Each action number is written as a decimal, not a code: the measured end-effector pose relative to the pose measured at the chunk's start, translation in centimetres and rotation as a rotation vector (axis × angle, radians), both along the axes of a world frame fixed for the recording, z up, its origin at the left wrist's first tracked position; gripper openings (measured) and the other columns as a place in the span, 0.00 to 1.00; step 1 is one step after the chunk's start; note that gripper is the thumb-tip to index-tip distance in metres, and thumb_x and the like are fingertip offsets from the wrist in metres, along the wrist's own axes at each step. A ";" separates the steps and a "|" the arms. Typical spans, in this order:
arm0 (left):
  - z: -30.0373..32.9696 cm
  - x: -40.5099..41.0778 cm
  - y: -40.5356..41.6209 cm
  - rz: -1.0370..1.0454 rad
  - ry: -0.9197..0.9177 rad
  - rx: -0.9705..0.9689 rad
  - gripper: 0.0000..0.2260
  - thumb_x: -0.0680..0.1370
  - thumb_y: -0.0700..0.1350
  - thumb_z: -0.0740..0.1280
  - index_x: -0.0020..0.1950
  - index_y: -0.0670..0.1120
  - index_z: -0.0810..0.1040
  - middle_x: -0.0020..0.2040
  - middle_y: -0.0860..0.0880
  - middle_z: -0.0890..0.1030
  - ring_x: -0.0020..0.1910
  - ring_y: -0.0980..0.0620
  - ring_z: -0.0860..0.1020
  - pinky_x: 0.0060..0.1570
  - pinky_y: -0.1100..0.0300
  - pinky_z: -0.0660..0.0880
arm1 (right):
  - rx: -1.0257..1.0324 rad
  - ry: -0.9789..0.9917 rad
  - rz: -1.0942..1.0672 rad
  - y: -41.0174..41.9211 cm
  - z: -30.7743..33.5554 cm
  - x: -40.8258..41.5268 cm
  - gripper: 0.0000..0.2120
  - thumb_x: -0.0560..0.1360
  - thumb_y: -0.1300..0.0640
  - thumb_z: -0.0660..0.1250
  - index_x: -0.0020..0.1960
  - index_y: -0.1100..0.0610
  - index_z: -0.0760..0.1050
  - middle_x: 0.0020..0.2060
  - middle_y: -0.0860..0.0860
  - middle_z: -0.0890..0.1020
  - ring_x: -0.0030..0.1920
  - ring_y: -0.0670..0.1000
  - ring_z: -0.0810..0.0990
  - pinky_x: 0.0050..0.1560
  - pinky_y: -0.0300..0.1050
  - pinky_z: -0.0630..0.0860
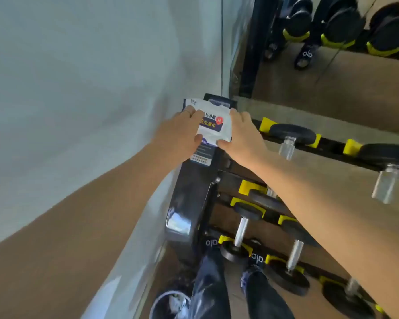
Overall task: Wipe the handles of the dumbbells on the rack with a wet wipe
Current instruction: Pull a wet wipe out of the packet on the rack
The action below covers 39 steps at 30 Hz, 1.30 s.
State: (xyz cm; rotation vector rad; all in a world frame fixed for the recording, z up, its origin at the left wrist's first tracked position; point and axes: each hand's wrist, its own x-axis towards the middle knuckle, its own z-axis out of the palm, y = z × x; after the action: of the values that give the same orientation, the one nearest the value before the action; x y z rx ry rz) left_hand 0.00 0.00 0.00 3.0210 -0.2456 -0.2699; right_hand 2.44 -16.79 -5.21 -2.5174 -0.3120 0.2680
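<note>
A white and dark blue pack of wet wipes [211,126] lies on top of the black end post of the dumbbell rack [191,194]. My left hand [180,134] holds the pack's left side, thumb on its lower edge. My right hand [242,132] grips its right side, fingers on the top flap. Black dumbbells with clear or chrome handles sit in yellow cradles on the rack's tiers: one on the top tier [290,137], another to its right [387,180], and more on the lower tier [240,229].
A pale wall [78,88] runs along the left. A mirror [332,54] behind the rack reflects dumbbells and feet. A round bin [168,305] with rubbish stands on the floor by my legs [251,284].
</note>
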 end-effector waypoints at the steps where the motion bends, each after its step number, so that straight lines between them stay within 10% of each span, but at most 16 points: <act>1: -0.5 1.0 0.2 -0.031 0.010 0.028 0.22 0.81 0.48 0.66 0.73 0.46 0.65 0.69 0.46 0.70 0.63 0.45 0.74 0.54 0.51 0.76 | 0.018 0.022 -0.026 0.4 -0.5 0.7 0.37 0.71 0.52 0.75 0.73 0.56 0.59 0.62 0.56 0.69 0.58 0.55 0.77 0.51 0.44 0.75; 18: -4.2 8.6 2.0 -0.559 -0.025 0.319 0.18 0.84 0.52 0.59 0.71 0.45 0.64 0.68 0.44 0.69 0.60 0.47 0.75 0.43 0.57 0.76 | -0.298 -0.005 -0.058 2.7 -3.1 4.0 0.31 0.69 0.43 0.74 0.66 0.51 0.65 0.64 0.53 0.64 0.49 0.52 0.80 0.41 0.41 0.78; 28: -3.9 10.5 2.4 0.251 0.006 -0.345 0.12 0.83 0.54 0.60 0.49 0.45 0.68 0.45 0.48 0.74 0.41 0.46 0.73 0.39 0.54 0.66 | -0.073 0.088 -0.213 2.7 -2.7 3.9 0.37 0.62 0.49 0.80 0.61 0.56 0.63 0.57 0.50 0.65 0.42 0.49 0.75 0.34 0.40 0.73; 39: -6.1 8.6 -0.1 -0.007 0.070 -0.116 0.19 0.76 0.61 0.68 0.54 0.48 0.71 0.61 0.48 0.74 0.54 0.51 0.73 0.43 0.56 0.73 | -0.056 0.062 -0.139 2.1 -2.8 3.3 0.25 0.69 0.53 0.76 0.59 0.55 0.67 0.59 0.51 0.66 0.44 0.49 0.77 0.40 0.39 0.80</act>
State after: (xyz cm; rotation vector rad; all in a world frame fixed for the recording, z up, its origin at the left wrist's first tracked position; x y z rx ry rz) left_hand 8.63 -0.14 -6.13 2.8911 -0.2573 -0.3482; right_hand 5.78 -14.73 -8.01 -2.5657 -0.1049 0.3028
